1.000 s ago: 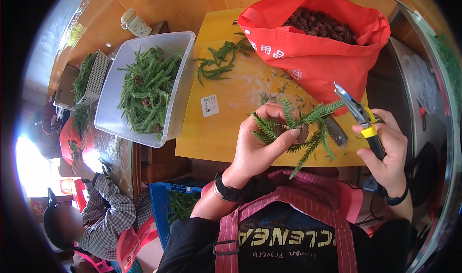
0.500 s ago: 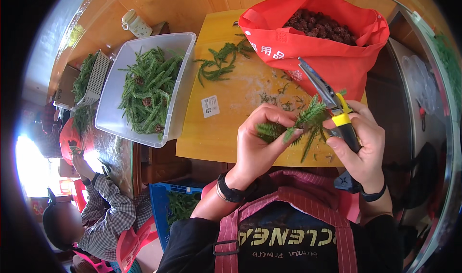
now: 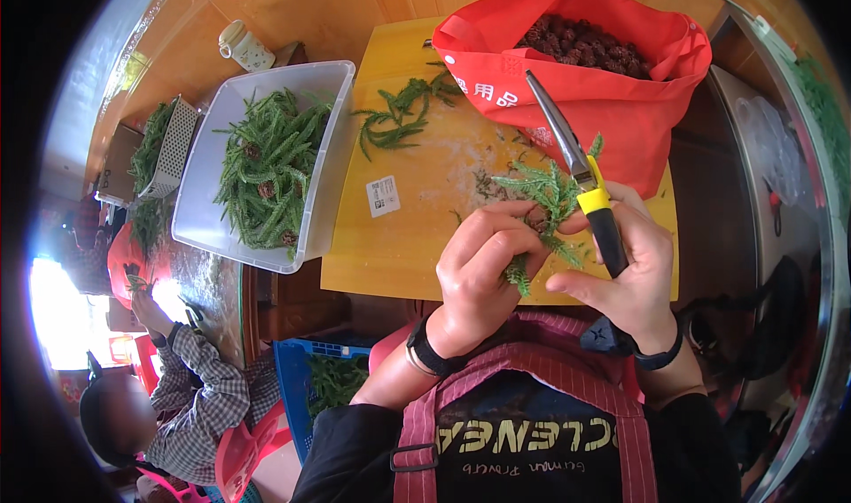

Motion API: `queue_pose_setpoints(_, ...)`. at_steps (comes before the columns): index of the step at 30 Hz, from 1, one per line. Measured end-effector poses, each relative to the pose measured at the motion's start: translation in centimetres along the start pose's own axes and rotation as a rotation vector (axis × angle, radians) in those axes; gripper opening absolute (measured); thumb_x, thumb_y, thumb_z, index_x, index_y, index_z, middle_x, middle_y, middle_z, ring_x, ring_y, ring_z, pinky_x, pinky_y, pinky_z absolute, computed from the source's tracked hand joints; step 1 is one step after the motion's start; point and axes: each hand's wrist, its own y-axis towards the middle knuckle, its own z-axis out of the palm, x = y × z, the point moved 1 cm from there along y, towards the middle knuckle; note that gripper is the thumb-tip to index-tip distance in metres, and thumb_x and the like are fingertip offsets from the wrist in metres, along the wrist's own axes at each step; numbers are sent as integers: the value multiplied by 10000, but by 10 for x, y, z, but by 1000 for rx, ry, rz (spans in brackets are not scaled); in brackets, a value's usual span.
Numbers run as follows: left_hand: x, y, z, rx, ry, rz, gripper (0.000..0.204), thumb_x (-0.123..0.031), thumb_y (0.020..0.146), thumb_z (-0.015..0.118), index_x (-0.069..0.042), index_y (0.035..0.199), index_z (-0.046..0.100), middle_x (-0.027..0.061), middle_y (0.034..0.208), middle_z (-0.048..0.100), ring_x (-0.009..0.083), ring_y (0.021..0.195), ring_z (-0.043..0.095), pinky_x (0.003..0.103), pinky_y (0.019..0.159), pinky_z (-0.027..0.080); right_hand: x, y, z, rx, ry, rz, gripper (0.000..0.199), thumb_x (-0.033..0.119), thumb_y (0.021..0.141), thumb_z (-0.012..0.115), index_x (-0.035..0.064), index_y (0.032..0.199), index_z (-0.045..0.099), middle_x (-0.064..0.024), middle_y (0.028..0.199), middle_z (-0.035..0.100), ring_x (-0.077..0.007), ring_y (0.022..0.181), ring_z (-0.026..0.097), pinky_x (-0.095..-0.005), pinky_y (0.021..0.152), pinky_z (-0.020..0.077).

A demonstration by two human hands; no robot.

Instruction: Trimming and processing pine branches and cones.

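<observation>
My left hand (image 3: 483, 259) grips a green needle-leaved sprig (image 3: 545, 197) low over the yellow table top (image 3: 403, 246). My right hand (image 3: 629, 268) holds long-nosed pliers (image 3: 581, 171) with yellow-and-black handles, their metal tip pointing up and away past the sprig toward the red bag (image 3: 612, 86). Both hands are close together, almost touching around the sprig. The red bag stands open behind them, full of dark brown cones.
A clear plastic tub (image 3: 204, 224) of green sprigs and cones sits at the left. Loose sprigs (image 3: 399, 117) lie on the table behind. A white basket (image 3: 173, 144) of greens and a small jar (image 3: 244, 46) stand further left. Another person (image 3: 191, 397) sits lower left beside a blue crate (image 3: 324, 379).
My right hand has brought the pliers from the right in beside the sprig, now close against my left hand. The left hand has kept holding the sprig, turning it slightly.
</observation>
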Motion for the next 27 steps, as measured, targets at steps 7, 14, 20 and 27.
queue_pose_setpoints(7,-6,1,4,216,-138,-115,247,-18,615,756,-35,830,636,89,846,616,270,902,595,365,803,476,-17,-4,4,-137,-75,94,156,29,701,695,2,797,575,-65,739,566,-97,573,522,-238,525,408)
queue_pose_setpoints(14,9,3,-17,67,87,-158,684,-429,572,809,-24,1057,547,120,1083,531,224,957,510,312,762,413,-35,-6,-5,80,247,387,166,27,715,628,5,856,544,-25,740,573,-37,668,460,-208,636,381)
queue_pose_setpoints(20,15,-1,-5,371,-565,-538,522,-106,701,748,-24,1144,485,108,1085,548,192,1039,529,312,898,419,-30,-2,-5,167,369,411,156,72,719,622,23,801,499,-54,755,585,-134,844,536,-317,877,393)
queue_pose_setpoints(27,20,-7,2,224,-681,-620,253,-27,783,675,0,994,539,32,927,577,84,885,550,226,803,453,-23,-3,-14,8,243,351,87,13,777,533,-21,857,536,-79,750,590,-178,878,561,-332,903,390)
